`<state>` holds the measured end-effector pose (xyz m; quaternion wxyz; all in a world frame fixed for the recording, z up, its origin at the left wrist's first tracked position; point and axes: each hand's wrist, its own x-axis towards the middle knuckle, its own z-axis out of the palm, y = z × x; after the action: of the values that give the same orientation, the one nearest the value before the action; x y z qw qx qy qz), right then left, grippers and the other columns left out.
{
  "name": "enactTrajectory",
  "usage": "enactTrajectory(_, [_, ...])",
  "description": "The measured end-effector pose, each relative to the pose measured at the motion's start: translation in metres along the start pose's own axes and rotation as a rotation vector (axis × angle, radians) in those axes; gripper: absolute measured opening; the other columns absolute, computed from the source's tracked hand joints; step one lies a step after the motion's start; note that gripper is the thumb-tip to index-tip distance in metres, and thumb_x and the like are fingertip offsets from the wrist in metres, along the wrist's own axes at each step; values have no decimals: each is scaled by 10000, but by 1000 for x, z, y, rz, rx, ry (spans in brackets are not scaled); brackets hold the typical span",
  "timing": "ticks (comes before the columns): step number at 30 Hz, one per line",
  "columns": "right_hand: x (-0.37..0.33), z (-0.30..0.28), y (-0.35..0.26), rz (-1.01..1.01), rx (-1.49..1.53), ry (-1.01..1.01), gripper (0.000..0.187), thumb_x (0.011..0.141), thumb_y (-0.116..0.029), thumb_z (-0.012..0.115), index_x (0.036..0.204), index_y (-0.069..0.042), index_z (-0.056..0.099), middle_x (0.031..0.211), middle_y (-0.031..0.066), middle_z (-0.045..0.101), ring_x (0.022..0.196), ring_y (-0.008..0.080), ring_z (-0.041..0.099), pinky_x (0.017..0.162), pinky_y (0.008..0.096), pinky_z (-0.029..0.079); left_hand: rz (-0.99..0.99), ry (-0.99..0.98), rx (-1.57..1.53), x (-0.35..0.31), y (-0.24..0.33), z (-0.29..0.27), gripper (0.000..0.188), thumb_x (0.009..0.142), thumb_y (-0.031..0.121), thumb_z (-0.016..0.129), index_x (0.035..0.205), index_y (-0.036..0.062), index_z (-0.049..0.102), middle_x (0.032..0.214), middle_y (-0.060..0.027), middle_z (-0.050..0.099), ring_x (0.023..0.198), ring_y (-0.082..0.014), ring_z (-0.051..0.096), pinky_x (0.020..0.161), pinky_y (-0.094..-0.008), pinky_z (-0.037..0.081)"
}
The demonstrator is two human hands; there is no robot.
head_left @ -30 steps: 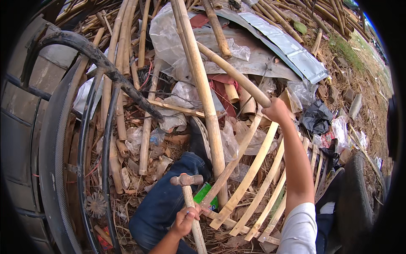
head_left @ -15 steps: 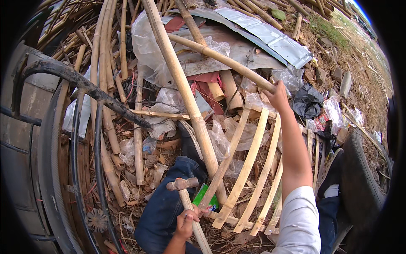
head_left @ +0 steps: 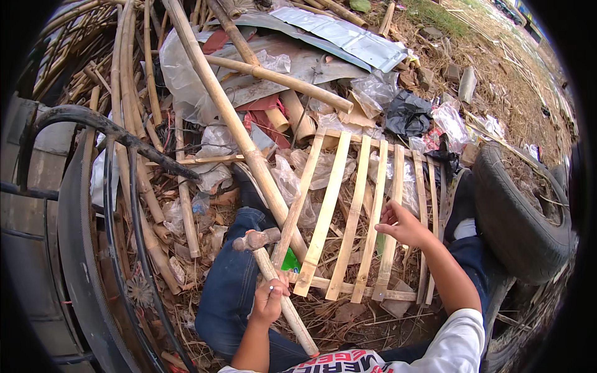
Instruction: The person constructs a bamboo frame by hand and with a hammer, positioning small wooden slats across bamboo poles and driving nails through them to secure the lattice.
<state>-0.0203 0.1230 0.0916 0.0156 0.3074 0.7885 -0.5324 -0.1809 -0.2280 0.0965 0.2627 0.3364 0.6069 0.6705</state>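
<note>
My left hand (head_left: 268, 301) is closed round the wooden handle of a hammer (head_left: 283, 292). The hammer's rusty metal head points up and away, over my bent leg in jeans. A tiny pale tip shows at the fingers of that hand, too small to name. My right hand (head_left: 401, 224) hovers over a frame of split bamboo slats (head_left: 341, 214), its fingers loosely bent and apart, with nothing visible in them. Several slats lie side by side across two cross strips on the ground. A thick bamboo pole (head_left: 249, 149) passes beside the leftmost slat, and a green packet (head_left: 290, 261) lies partly beneath that slat.
Another bamboo pole (head_left: 286, 79) lies across the heap beyond the frame, near bent metal sheets (head_left: 342, 37). A worn tyre (head_left: 522, 217) stands at the right. Black metal tubing (head_left: 115, 133) rises at the left. Plastic bags, including a black one (head_left: 407, 114), litter the ground.
My right hand has let go of the far bamboo pole's end and come back toward me, over the slats. The hammer stays in my left hand. The view has shifted to the right.
</note>
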Motion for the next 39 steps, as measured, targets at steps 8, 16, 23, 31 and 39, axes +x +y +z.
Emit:
enactTrajectory(8, [-190, 86, 18, 71, 586, -197, 507, 901, -273, 718, 1250, -8, 464, 1075, 122, 626, 1010, 197, 609, 871, 353, 501, 85, -316, 64, -23, 34, 94, 302, 1020, 229, 487, 811, 25, 563, 758, -84, 549, 742, -218, 539, 706, -342, 442])
enactTrajectory(16, [-284, 174, -10, 59, 1078, -223, 488, 840, -3, 620, 1280, -29, 409, 968, 119, 615, 889, 243, 637, 851, 397, 521, -20, -617, 135, -80, 31, 154, 268, 991, 235, 520, 846, 20, 587, 794, -141, 502, 736, -278, 545, 698, -379, 449])
enactTrajectory(23, [-300, 202, -24, 383, 1445, 224, 253, 797, 28, 538, 964, -92, 390, 650, 36, 432, 411, 130, 411, 358, 295, 349, 4, -698, 226, -94, 23, 175, 309, 1001, 299, 495, 910, 53, 658, 910, -152, 555, 837, -288, 605, 749, -374, 474])
enactTrajectory(31, [-288, 169, -7, 159, 1133, 588, 228, 808, 32, 588, 924, -63, 416, 549, 1, 418, 347, 100, 380, 310, 279, 350, -39, -501, -36, -70, 28, 175, 447, 1061, 313, 384, 1082, -23, 678, 1141, -131, 651, 1040, -199, 601, 930, -323, 454])
enactTrajectory(39, [-275, 128, 17, 110, 1115, 818, 270, 841, -2, 623, 945, -92, 390, 560, -3, 402, 360, 103, 378, 317, 276, 349, -234, -519, 146, -77, 13, 191, 412, 1061, 285, 384, 773, 7, 481, 700, -11, 458, 716, -130, 466, 704, -322, 422])
